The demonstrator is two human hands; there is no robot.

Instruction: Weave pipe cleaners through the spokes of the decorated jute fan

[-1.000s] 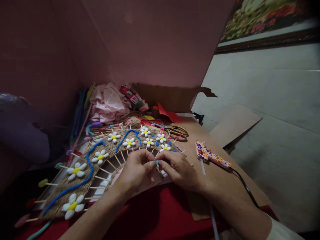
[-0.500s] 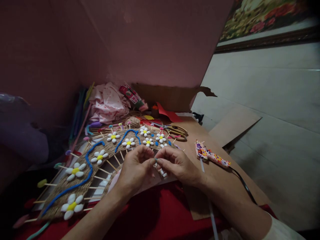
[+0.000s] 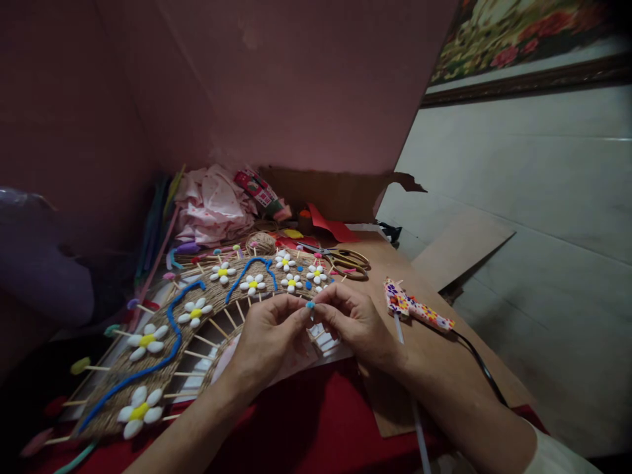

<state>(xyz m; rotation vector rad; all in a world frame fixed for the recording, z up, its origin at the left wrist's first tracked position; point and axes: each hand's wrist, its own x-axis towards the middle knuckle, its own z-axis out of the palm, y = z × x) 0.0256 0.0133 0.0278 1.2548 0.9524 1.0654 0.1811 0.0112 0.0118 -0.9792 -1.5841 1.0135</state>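
Note:
A small light-blue piece [image 3: 310, 305], like soft clay or a bead, is pinched between both my hands at the middle of the view. My left hand [image 3: 269, 336] is closed, thumb and forefinger on its left side. On its right side my right hand [image 3: 358, 326] pinches it the same way. Behind and under the hands lies an arched twine-covered panel [image 3: 197, 352] with white and yellow flowers [image 3: 148, 340], a wavy blue strip [image 3: 172, 329] and sticks tipped with coloured blobs. My hands hide part of its right side.
Gold-handled scissors [image 3: 353, 261] lie behind my right hand. A flower-patterned glue gun [image 3: 415, 306] with a glue stick and black cord rests on the brown board [image 3: 469, 368]. Farther back are a twine ball [image 3: 261, 243], crumpled pink cloth [image 3: 214, 204] and red paper [image 3: 333, 225].
The light-blue piece shows more clearly between my fingertips, slightly higher than before. My fingers have shifted a little around it. The whole view has moved slightly.

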